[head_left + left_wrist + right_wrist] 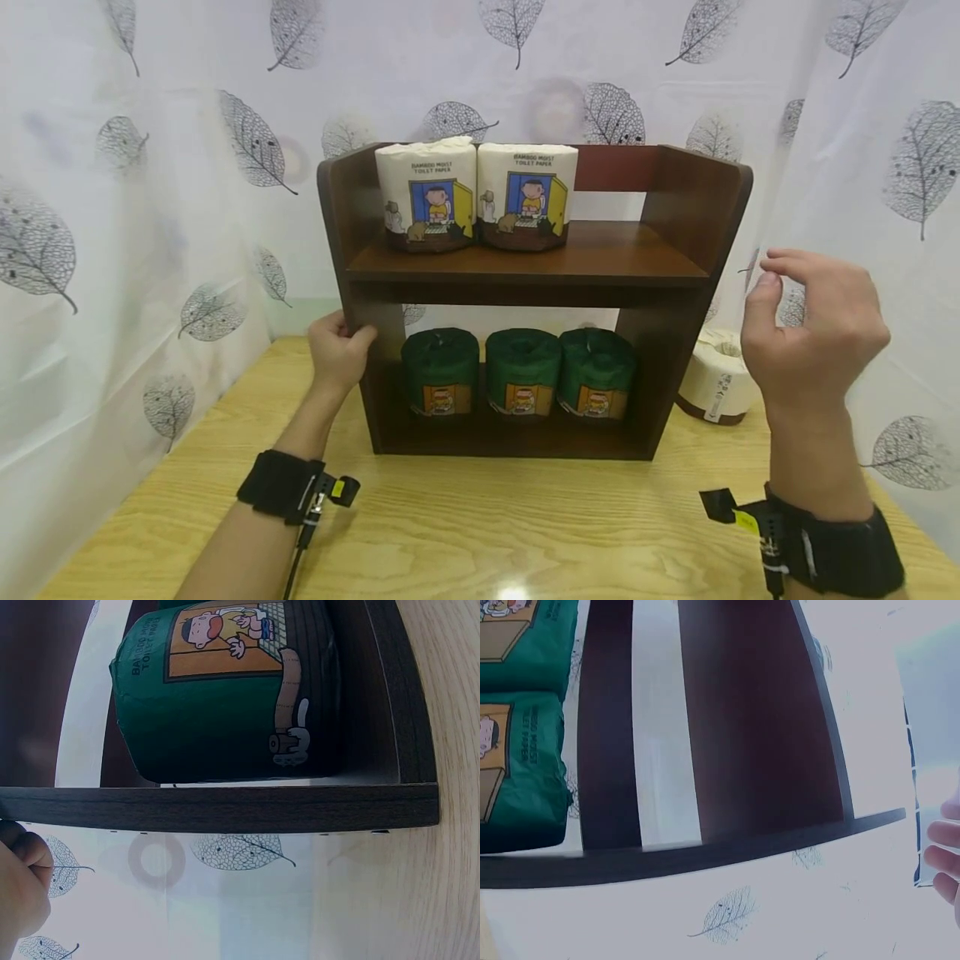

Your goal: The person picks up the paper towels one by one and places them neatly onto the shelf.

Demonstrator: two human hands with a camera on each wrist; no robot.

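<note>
A dark brown two-tier shelf [637,262] stands on the table. My left hand [341,350] grips its left side panel, thumb at the front edge and fingers round the outer side; in the left wrist view that hand [22,881] shows only partly. To the right of the shelf, my right hand [817,325] is raised in the air with loosely bent fingers and holds nothing. On the upper tier, at the left, two cream toilet paper rolls [431,196] sit side by side. Three green-wrapped toilet paper rolls [522,371] line the lower tier, the leftmost slightly apart.
Another cream toilet paper roll [720,379] stands on the table behind the shelf's right side, partly hidden by its panel. The light wooden table [480,517] extends in front. A white curtain [187,92] with leaf prints hangs behind and at both sides.
</note>
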